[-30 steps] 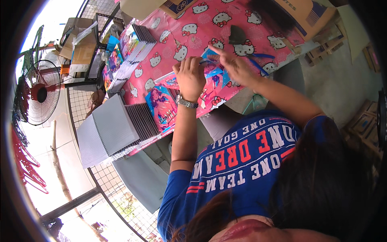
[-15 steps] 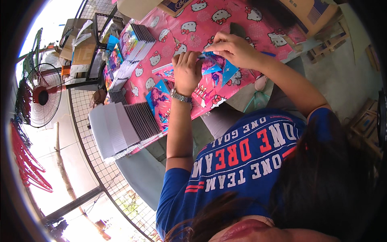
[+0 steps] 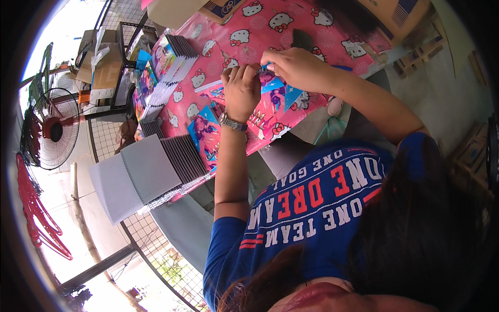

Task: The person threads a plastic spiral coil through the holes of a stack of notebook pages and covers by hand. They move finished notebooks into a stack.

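Both my hands are together over the table at a colourful printed notebook (image 3: pixel 271 83), whose blue and purple cover shows between and below my fingers. My left hand (image 3: pixel 241 89), with a metal watch at its wrist, curls its fingers on the notebook's upper left edge. My right hand (image 3: pixel 292 66) pinches the same edge from the right, its thumb and forefinger close to my left fingertips. The exact grip is partly hidden by my knuckles. Under my left wrist lies another blue and pink printed cover (image 3: pixel 204 129).
To the left stands a stack of spiral-bound notebooks (image 3: pixel 182 158), the top one (image 3: pixel 148 169) lying open past the table edge. Beyond it, fanned notebooks (image 3: pixel 161 86) line the pink patterned tablecloth (image 3: pixel 239 37). Cardboard boxes (image 3: pixel 397 18) stand at the back; a fan (image 3: pixel 54 127) is far left.
My right hand has come slightly down and nearer my left. On the left stack, the top notebook's pages have spread open further to the left.
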Demonstrator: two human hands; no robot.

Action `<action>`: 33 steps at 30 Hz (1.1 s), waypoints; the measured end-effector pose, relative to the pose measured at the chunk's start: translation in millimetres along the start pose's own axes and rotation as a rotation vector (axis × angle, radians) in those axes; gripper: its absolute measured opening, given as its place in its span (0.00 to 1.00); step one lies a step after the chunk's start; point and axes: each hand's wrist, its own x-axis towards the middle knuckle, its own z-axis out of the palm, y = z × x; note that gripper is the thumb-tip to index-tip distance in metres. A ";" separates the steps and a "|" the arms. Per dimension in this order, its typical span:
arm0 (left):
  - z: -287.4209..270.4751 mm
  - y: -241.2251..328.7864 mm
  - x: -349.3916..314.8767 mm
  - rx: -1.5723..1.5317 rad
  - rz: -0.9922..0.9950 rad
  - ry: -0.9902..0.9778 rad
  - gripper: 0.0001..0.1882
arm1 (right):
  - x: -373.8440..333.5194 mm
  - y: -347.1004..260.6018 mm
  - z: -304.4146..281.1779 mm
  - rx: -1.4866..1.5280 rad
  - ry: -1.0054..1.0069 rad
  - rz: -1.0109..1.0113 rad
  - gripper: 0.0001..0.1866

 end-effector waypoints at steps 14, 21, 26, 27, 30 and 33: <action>-11.5 38.9 -33.0 -0.019 -0.157 0.066 0.20 | 5.9 153.8 3.5 -0.584 -0.409 0.207 0.27; -7.1 38.6 -39.1 -0.085 -0.197 0.009 0.20 | 1.7 55.3 -22.1 0.968 -0.632 0.335 0.30; -12.6 47.6 -27.2 -0.069 -0.115 0.035 0.19 | 7.5 41.9 -52.6 1.128 -0.652 0.239 0.28; -12.3 46.9 -26.2 -0.080 -0.120 0.027 0.19 | 5.1 34.4 -52.0 1.086 -0.686 0.252 0.29; -13.6 52.4 -26.9 -0.068 -0.112 0.022 0.20 | 1.8 29.3 -45.0 1.018 -0.690 0.278 0.26; -11.9 55.3 -24.5 -0.078 -0.114 0.045 0.21 | -9.9 48.6 -14.8 1.200 -0.655 0.328 0.23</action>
